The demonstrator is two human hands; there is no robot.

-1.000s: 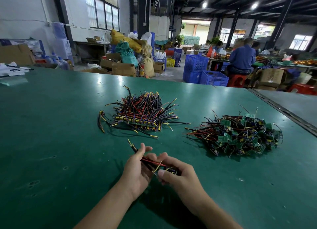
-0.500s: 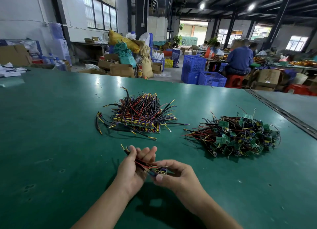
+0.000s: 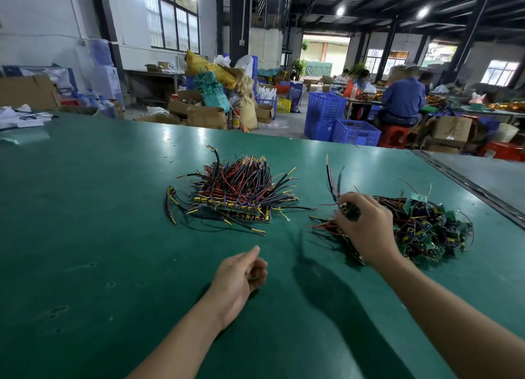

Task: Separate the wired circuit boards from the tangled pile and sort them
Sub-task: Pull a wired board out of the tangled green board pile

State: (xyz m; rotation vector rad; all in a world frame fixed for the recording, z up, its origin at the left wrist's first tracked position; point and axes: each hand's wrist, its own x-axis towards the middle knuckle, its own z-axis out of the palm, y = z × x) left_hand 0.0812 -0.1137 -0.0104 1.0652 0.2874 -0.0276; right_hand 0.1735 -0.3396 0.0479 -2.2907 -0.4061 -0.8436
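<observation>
Head view, right hand [image 3: 366, 231] gripping wired board [image 3: 350, 209] (at pile [image 3: 426, 225]), left hand [image 3: 237, 282] half-curled

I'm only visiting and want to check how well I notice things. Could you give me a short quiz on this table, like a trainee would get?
1. True or false: the right hand grips a wired board at the messy pile.
2. Which hand holds nothing? A) the left hand B) the right hand
3. Fill in: the neat pile lies to the ____ of the messy pile.
Key: 1 true; 2 A; 3 left.
</observation>
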